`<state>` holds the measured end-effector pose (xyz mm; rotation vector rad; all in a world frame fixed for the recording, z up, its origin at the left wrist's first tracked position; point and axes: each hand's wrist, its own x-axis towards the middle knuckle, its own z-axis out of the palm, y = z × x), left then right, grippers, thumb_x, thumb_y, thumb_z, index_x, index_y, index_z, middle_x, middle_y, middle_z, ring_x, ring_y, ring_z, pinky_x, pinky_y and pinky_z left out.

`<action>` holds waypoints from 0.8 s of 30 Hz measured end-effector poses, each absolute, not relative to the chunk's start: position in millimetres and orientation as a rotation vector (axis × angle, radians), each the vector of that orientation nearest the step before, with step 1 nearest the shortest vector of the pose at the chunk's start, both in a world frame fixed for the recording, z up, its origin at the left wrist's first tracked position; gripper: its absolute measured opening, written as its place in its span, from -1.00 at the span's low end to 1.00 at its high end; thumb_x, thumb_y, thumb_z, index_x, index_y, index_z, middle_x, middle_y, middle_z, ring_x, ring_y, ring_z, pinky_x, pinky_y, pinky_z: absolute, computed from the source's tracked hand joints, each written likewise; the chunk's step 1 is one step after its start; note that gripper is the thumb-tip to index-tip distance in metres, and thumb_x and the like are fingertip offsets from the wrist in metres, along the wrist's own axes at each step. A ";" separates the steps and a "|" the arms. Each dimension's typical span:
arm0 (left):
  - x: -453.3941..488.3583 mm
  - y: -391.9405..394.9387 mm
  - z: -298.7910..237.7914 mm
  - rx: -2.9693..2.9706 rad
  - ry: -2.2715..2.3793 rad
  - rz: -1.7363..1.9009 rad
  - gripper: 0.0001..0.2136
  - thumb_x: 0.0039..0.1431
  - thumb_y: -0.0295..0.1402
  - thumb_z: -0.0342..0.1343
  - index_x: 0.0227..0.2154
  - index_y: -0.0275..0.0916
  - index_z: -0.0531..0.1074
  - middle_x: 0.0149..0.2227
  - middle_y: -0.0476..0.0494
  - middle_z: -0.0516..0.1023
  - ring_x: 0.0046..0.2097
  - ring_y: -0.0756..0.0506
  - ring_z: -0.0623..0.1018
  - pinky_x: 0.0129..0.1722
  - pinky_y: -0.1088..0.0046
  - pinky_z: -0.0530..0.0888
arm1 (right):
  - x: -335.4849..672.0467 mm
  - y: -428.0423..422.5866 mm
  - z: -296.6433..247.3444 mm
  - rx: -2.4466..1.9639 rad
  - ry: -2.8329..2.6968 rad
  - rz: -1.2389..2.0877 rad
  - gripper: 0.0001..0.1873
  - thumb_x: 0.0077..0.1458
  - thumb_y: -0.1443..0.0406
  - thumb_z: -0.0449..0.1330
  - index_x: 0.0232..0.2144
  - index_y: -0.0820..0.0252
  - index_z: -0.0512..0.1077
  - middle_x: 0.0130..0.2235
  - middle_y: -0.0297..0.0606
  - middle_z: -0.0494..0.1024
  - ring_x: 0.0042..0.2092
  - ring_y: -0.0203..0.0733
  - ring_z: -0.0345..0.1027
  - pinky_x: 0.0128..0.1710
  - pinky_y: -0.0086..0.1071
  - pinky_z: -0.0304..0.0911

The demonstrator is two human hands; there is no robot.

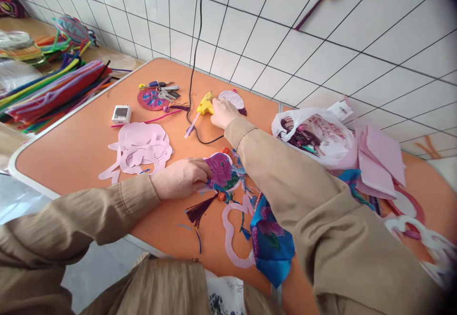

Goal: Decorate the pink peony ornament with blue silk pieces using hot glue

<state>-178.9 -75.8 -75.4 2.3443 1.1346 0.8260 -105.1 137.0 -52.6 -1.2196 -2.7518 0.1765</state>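
Observation:
My left hand (pixel 182 178) rests on the orange table (pixel 71 148), its fingers pressed together on the edge of a round purple flower piece (pixel 219 170) with a dark purple tassel (pixel 200 210) hanging from it. My right hand (pixel 223 113) reaches across to the far side and closes around the handle of a yellow glue gun (pixel 204 106), whose black cord (pixel 194 44) runs up the tiled wall. A white round piece (pixel 232 98) lies just behind that hand.
Pink paper offcuts (pixel 141 149) lie left of centre, beside a small white box (pixel 121 113), keys (pixel 164 91) and a red disc (pixel 150 100). Pipe cleaners (pixel 50 89) pile at the left. A white plastic bag (pixel 314 134), pink sheets (pixel 378 158) and blue fabric (pixel 271 243) sit at the right.

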 end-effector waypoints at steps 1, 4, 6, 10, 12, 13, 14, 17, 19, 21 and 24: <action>-178.9 -75.8 -75.4 2.351 1.129 0.832 -0.81 0.29 -0.48 0.10 -0.44 -0.27 0.54 -0.23 -0.24 0.67 -0.16 -0.10 0.60 -0.10 0.39 0.51 | -104.3 137.9 -50.4 -1.198 -2.730 0.189 -0.71 0.20 0.39 0.21 -0.01 0.27 0.45 0.08 -0.01 0.47 0.03 -0.03 0.42 0.06 -0.11 0.36; -178.4 -75.4 -75.6 2.372 1.098 0.879 -0.81 0.28 -0.49 0.11 -0.44 -0.28 0.53 -0.25 -0.24 0.67 -0.17 -0.11 0.60 -0.11 0.38 0.51 | -96.3 140.6 -38.9 -1.128 -2.626 0.227 -0.61 0.10 0.48 0.18 0.01 0.30 0.44 0.12 0.08 0.42 0.06 0.04 0.39 0.10 -0.11 0.32; -178.0 -74.8 -76.3 2.377 1.078 0.908 -0.82 0.27 -0.51 0.12 -0.45 -0.28 0.53 -0.27 -0.23 0.67 -0.19 -0.11 0.60 -0.13 0.39 0.51 | -87.6 142.8 -30.0 -1.099 -2.549 0.238 -0.56 0.08 0.45 0.18 0.05 0.28 0.43 0.10 0.05 0.43 0.08 0.05 0.38 0.10 -0.10 0.33; -178.8 -73.7 -77.9 2.382 1.103 0.896 -0.80 0.27 -0.50 0.12 -0.47 -0.26 0.53 -0.27 -0.21 0.66 -0.20 -0.08 0.60 -0.14 0.43 0.50 | -68.8 144.7 -21.3 -0.962 -2.343 0.620 -0.58 0.11 0.36 0.16 0.05 0.16 0.46 -0.07 -0.13 0.56 -0.10 -0.06 0.48 -0.15 -0.21 0.44; -180.2 -73.7 -77.4 2.406 1.123 0.861 -0.82 0.27 -0.49 0.12 -0.44 -0.26 0.55 -0.26 -0.21 0.66 -0.19 -0.08 0.61 -0.13 0.43 0.51 | -61.5 142.1 -23.9 -0.899 -2.249 0.812 -0.60 0.13 0.33 0.13 0.03 0.15 0.48 -0.16 -0.20 0.59 -0.24 -0.13 0.50 -0.31 -0.27 0.43; -181.0 -74.0 -76.7 2.426 1.125 0.833 -0.85 0.26 -0.48 0.13 -0.40 -0.26 0.56 -0.24 -0.22 0.66 -0.17 -0.10 0.61 -0.11 0.42 0.51 | -58.5 139.8 -26.4 -0.886 -2.216 0.859 -0.62 0.14 0.31 0.12 0.01 0.16 0.48 -0.20 -0.21 0.60 -0.29 -0.15 0.50 -0.35 -0.28 0.42; -181.8 -74.5 -75.7 2.450 1.119 0.800 -0.88 0.25 -0.48 0.14 -0.36 -0.26 0.57 -0.22 -0.23 0.66 -0.15 -0.12 0.61 -0.09 0.39 0.52 | -56.0 137.0 -29.2 -0.884 -2.195 0.871 -0.64 0.16 0.29 0.11 0.00 0.17 0.49 -0.21 -0.21 0.61 -0.31 -0.16 0.49 -0.37 -0.28 0.42; -183.7 -77.0 -72.1 2.498 1.093 0.730 -0.86 0.22 -0.45 0.15 -0.20 -0.28 0.57 -0.14 -0.29 0.65 -0.09 -0.17 0.61 -0.04 0.33 0.53 | -49.3 126.9 -36.1 -0.855 -2.089 0.927 -0.64 0.18 0.29 0.10 0.02 0.16 0.46 -0.12 -0.18 0.62 -0.25 -0.17 0.53 -0.34 -0.29 0.44; -184.1 -78.7 -69.9 2.494 1.090 0.721 -0.80 0.22 -0.43 0.15 -0.12 -0.31 0.56 -0.11 -0.33 0.65 -0.06 -0.20 0.61 -0.04 0.31 0.54 | -45.1 120.0 -37.2 -0.836 -2.042 0.929 -0.59 0.17 0.32 0.11 0.08 0.11 0.40 0.00 -0.19 0.59 -0.13 -0.17 0.54 -0.23 -0.28 0.47; -184.0 -79.6 -67.8 2.486 1.078 0.747 -0.77 0.24 -0.42 0.12 -0.08 -0.33 0.55 -0.08 -0.36 0.65 -0.03 -0.22 0.62 -0.01 0.30 0.55 | -41.4 114.0 -35.3 -0.839 -2.043 0.855 -0.52 0.17 0.35 0.12 0.14 0.03 0.33 0.09 -0.23 0.54 -0.03 -0.17 0.52 -0.13 -0.28 0.46; -183.3 -79.3 -64.2 2.479 1.036 0.811 -0.77 0.26 -0.42 0.08 -0.11 -0.34 0.56 -0.07 -0.37 0.66 0.00 -0.23 0.62 0.03 0.27 0.56 | -38.0 107.9 -29.9 -0.890 -2.108 0.688 -0.45 0.20 0.35 0.13 0.22 -0.04 0.23 0.14 -0.24 0.51 0.02 -0.17 0.50 -0.12 -0.29 0.45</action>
